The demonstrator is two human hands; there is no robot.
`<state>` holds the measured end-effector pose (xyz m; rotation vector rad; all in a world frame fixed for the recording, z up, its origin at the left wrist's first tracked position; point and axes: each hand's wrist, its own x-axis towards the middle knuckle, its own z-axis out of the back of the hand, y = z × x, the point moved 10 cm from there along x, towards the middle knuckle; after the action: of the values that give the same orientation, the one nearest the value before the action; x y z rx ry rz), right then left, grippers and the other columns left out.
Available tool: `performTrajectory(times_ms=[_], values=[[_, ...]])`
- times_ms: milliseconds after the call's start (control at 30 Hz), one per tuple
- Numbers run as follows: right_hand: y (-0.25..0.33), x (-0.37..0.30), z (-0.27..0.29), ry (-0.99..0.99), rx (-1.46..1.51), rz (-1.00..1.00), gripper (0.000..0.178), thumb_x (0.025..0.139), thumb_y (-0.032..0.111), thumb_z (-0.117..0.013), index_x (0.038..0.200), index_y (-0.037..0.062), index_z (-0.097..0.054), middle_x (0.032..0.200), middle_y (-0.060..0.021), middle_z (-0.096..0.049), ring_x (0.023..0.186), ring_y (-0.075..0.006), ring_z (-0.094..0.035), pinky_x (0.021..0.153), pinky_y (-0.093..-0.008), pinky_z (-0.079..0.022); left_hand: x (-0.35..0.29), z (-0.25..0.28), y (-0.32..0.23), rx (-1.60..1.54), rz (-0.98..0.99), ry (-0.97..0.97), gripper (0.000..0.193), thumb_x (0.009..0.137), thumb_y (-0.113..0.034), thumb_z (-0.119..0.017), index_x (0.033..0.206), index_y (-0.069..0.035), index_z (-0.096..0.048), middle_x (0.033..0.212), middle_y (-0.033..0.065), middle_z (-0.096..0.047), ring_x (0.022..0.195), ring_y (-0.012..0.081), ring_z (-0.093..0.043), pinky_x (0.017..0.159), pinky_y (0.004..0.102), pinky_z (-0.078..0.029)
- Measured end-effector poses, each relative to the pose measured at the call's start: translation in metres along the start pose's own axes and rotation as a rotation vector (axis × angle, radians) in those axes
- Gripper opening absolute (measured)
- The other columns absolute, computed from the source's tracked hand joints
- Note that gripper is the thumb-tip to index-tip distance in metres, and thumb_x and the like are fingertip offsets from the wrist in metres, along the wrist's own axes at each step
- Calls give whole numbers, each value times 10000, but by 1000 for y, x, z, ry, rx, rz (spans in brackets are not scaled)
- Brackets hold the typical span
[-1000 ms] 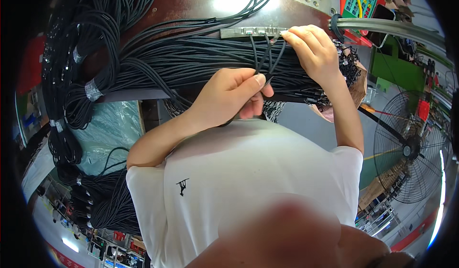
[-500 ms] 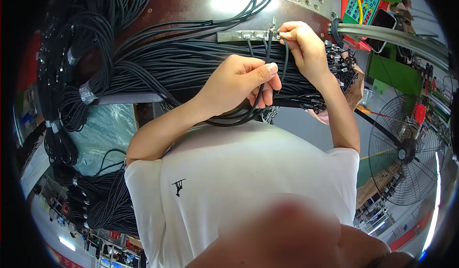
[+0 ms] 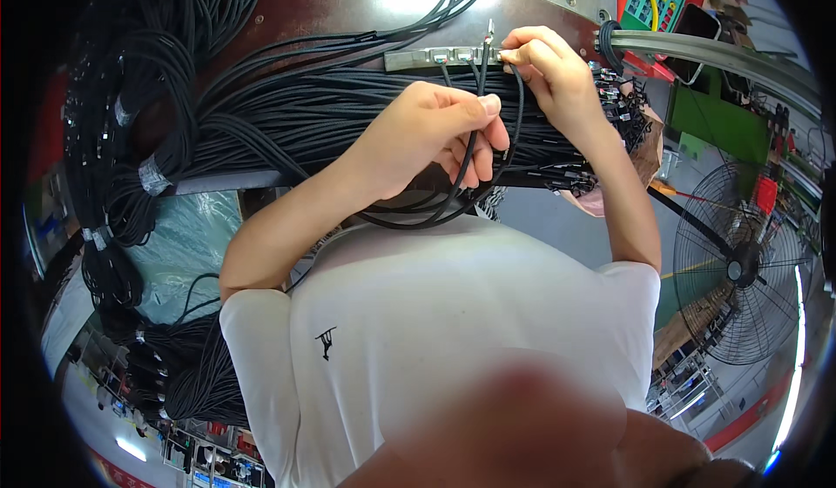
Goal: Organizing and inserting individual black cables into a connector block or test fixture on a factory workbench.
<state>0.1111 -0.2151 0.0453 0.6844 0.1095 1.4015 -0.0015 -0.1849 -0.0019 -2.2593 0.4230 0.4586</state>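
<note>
Got blk cable (image 3: pixel 483 76) pinched btwn thumb + fingers of L hand (image 3: pixel 427 135), tip pointing far, past metal strip (image 3: pixel 402 60), slack looping nr by white shirt (image 3: pixel 470 314). Pinching end of 2nd cable (image 3: pixel 521 105) w/ R hand (image 3: pixel 557 74) at right end of strip; exact contact partly hidden. 2 more cable ends at strip, left of L-hand cable. Just nr of strip: thick cable bundle (image 3: pixel 322 114), left to right along brown table (image 3: pixel 348 5). Further right: fan (image 3: pixel 737 270).
</note>
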Motion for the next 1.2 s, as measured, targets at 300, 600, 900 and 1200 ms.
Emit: performTrajectory(times_ms=[300,600,900,1200], values=[[-5,-9,35,-178,-11,-76,203,764,86,-723,948,51,-644,980,-84,-678,884,-255,-654,756,-338,-526,-7,-26,-31,402,-35,48,440,997,-344,-483,945,51,-672,713,74,-660,622,99,-602,590,215,-494],[-19,-12,4,-49,23,-115,150,772,43,-704,878,36,-597,939,-82,-663,858,-272,-642,746,-344,-512,-35,9,-91,1767,-935,-398,319,768,-87,-691,1078,-48,-630,986,70,-640,919,245,-616,798,343,-498],[-3,5,-3,13,14,-14,197,744,8,-708,909,38,-604,968,-82,-661,873,-275,-636,748,-354,-521,-15,9,-79,1948,-1007,-194,180,780,-99,-616,959,-82,-634,960,33,-656,866,189,-636,752,308,-491],[-63,48,17,187,279,-156,217,879,131,-597,1062,16,-587,1051,-104,-616,1035,-208,-586,929,-314,-437,17,106,-155,793,-754,-310,244,926,-161,-564,1115,-13,-604,967,122,-644,823,219,-623,733,327,-523]])
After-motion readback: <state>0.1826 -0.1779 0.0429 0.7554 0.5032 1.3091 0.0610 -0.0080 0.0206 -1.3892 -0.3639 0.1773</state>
